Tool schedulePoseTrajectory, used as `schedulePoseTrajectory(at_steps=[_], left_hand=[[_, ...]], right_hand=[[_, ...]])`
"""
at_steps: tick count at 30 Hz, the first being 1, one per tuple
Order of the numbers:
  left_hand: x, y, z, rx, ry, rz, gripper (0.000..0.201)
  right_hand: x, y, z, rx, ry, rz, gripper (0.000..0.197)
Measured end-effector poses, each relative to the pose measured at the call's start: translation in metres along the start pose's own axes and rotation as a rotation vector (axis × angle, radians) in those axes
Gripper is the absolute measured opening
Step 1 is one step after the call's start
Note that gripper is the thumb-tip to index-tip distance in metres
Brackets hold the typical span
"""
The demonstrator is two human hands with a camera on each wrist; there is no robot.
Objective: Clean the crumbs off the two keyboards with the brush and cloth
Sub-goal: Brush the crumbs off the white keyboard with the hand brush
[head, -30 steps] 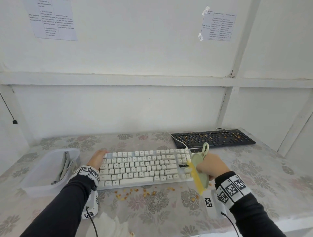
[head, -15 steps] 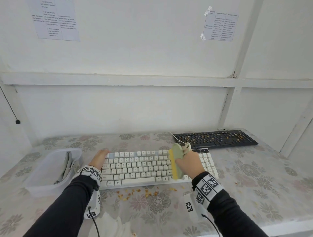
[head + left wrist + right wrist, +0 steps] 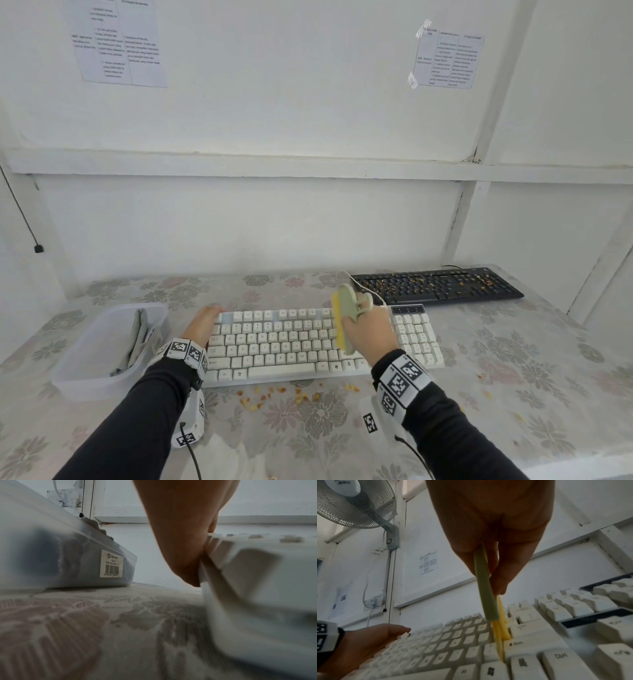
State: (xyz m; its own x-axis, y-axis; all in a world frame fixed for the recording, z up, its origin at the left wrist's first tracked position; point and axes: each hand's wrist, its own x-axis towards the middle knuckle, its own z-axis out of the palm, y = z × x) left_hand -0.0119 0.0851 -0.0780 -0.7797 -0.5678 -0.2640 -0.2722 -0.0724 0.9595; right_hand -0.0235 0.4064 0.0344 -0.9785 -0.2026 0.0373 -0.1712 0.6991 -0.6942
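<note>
The white keyboard (image 3: 274,346) lies in front of me on the flowered tablecloth. My right hand (image 3: 371,334) grips a pale green brush (image 3: 347,317) with yellow bristles (image 3: 500,632). The bristles stand down between the keys near the Shift key, left of the number pad. My left hand (image 3: 202,325) rests with fairly straight fingers against the keyboard's left end (image 3: 257,574). The black keyboard (image 3: 438,286) at the back right is strewn with orange crumbs. A grey cloth (image 3: 137,339) lies in the plastic tub (image 3: 85,373).
Loose crumbs (image 3: 291,397) lie on the tablecloth just in front of the white keyboard. The tub (image 3: 51,554) stands close to my left hand (image 3: 180,527). A white wall backs the table. A fan (image 3: 351,500) hangs high on the left.
My right hand has carried the brush leftward from the keyboard's right end and toward its far rows. My left hand has stayed at the left end.
</note>
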Motion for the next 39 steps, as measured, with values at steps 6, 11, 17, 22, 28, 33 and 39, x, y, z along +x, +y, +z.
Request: schedulePoseTrajectory(at_steps=[6, 11, 17, 22, 28, 33, 39], left_hand=[[0.007, -0.006, -0.005, 0.022, -0.020, 0.001, 0.032], [0.001, -0.001, -0.003, 0.020, -0.005, 0.010, 0.021], [0.011, -0.007, -0.006, -0.017, -0.020, -0.018, 0.036], [-0.006, 0.003, 0.000, -0.020, -0.006, -0.001, 0.017], [-0.008, 0.004, 0.002, -0.045, -0.017, 0.002, 0.017], [-0.005, 0.001, 0.001, -0.081, -0.010, 0.004, 0.019], [-0.016, 0.007, 0.005, -0.099, -0.030, 0.018, 0.024]], right_hand=[[-0.013, 0.001, -0.008, -0.170, -0.206, 0.061, 0.019], [-0.016, -0.009, -0.015, -0.113, -0.156, 0.009, 0.015], [-0.011, -0.016, 0.012, 0.111, 0.005, -0.105, 0.010], [-0.011, -0.009, 0.014, -0.087, -0.163, 0.017, 0.030], [-0.023, -0.023, -0.002, -0.222, -0.290, -0.033, 0.017], [-0.020, -0.050, 0.019, -0.277, -0.184, -0.315, 0.019], [-0.014, -0.091, 0.069, -0.268, -0.317, -0.524, 0.018]])
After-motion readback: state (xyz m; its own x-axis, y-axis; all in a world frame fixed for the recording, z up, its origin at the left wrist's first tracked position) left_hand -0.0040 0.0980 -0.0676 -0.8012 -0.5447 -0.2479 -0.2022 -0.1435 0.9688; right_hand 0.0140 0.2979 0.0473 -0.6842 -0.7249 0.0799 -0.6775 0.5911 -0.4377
